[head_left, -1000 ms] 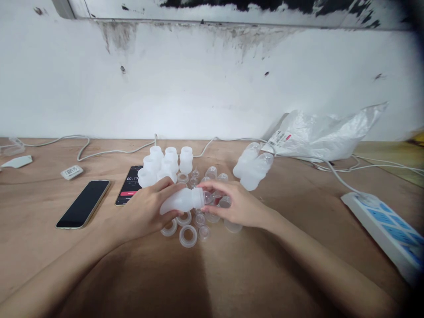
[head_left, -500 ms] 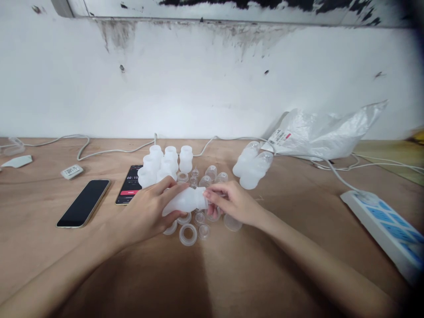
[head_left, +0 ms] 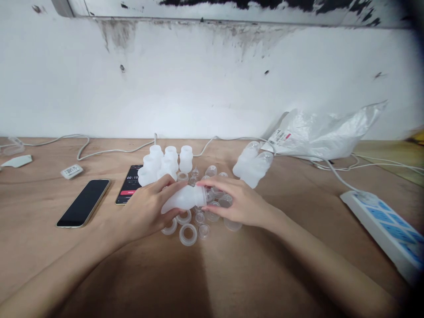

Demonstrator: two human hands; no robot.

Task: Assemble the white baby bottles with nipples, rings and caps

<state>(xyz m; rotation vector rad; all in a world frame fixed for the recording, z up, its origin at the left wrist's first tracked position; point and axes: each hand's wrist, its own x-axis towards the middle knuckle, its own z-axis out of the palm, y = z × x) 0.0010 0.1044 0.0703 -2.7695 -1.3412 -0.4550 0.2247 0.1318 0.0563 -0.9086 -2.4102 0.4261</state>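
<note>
1. The left hand (head_left: 149, 212) is wrapped around a small white bottle (head_left: 183, 198). The bottle lies on its side in the air, just above the middle of the tabletop (head_left: 298, 247), with its mouth facing right.
2. The right hand (head_left: 236, 203) is at the mouth of the bottle. Its fingertips (head_left: 202, 183) pinch a small clear part there, but the part is too small and blurry to name.
3. Done, I think: 2 bottles with clear tops (head_left: 253, 164) lie together to the right, closer to the back edge.
4. Left to do, I think: a bunch of open white bottles (head_left: 165, 163) stands behind the hands, toward the back edge. Loose white rings (head_left: 188, 234) and little clear cups (head_left: 203, 230) lie under and around the hands. So most of the work is still ahead.
5. The tabletop is brown wood. On the left side lie a dark phone (head_left: 83, 203) and a phone with a timer (head_left: 130, 184).
6. A crinkly plastic bag (head_left: 324, 132) sits at the back right. A white and blue power strip (head_left: 384, 227) is by the right edge, with white cables (head_left: 109, 150) along the back edge.
7. Behind the table is a white wall (head_left: 205, 79) with dirty dark marks near the top.
</note>
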